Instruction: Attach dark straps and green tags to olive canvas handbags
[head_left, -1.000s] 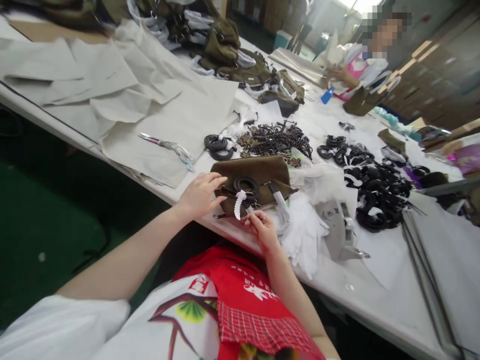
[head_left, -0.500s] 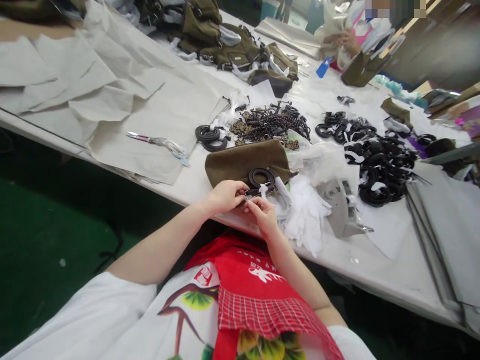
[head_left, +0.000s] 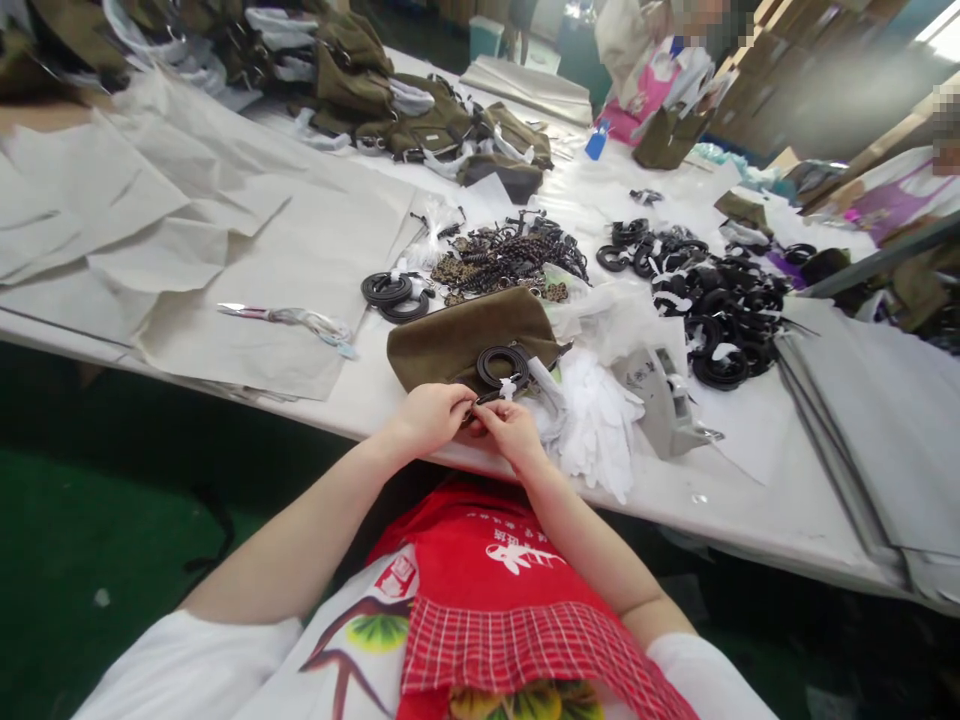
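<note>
An olive-brown bag (head_left: 457, 340) lies on its side at the table's near edge, right in front of me. On it rests a coiled dark strap (head_left: 482, 372) with a bit of white wrapping. My left hand (head_left: 431, 418) is closed, fingertips pinching at the end of a dark strap by the bag's near side. Close against it, my right hand (head_left: 510, 430) pinches the same spot from the right. Fingers cover the small part between them, so its details are hidden. Beside my right hand lies a heap of white strips (head_left: 600, 425).
Scissors (head_left: 281, 316) lie on paper sheets (head_left: 225, 280) at left. Behind the bag are braided cords (head_left: 517, 250); further right sit coiled black straps (head_left: 712, 300) and a grey tape dispenser (head_left: 664, 405). Olive bags (head_left: 427, 120) are piled at the back. Co-workers stand across the table.
My view has shifted, so the table's contents appear further left. Both hands stay together at the strap end, with the fingertips slightly moved. A co-worker at the far right has come into view.
</note>
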